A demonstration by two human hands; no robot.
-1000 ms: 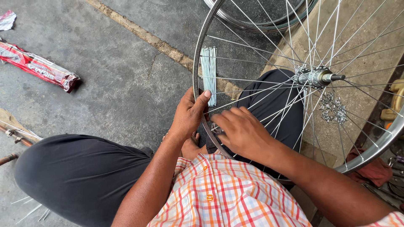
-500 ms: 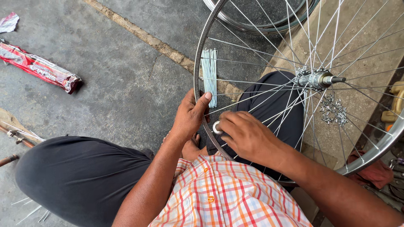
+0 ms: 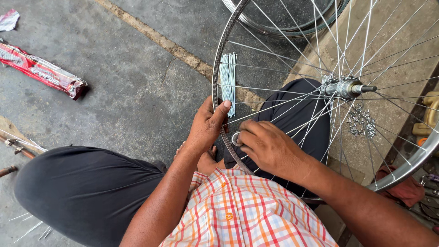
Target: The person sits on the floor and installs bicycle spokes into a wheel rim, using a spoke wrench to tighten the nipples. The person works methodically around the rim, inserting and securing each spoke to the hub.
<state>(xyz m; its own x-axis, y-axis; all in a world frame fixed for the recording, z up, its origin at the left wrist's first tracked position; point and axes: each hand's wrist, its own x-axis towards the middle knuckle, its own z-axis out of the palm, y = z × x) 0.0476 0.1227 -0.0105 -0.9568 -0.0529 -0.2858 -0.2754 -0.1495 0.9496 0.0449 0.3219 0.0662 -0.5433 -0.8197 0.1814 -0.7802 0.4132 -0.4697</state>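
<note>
A spoked bicycle wheel stands on edge over my lap, its metal rim (image 3: 215, 68) running down between my hands and its hub (image 3: 343, 88) at the upper right. My left hand (image 3: 206, 126) grips the rim from the outside, thumb laid across it. My right hand (image 3: 270, 147) is inside the rim, fingers closed on a small round metal tool (image 3: 236, 138) pressed against the rim. My dark-trousered knees sit under the wheel.
A bundle of loose silver spokes (image 3: 227, 80) lies on the concrete behind the rim. Small nipples (image 3: 361, 121) are scattered on a stone slab. A red wrapped packet (image 3: 43, 71) lies at the left. A second rim (image 3: 283, 25) sits at the top.
My right hand has shifted slightly along the rim and the round tool now shows between its fingers. My left hand keeps its grip on the rim.
</note>
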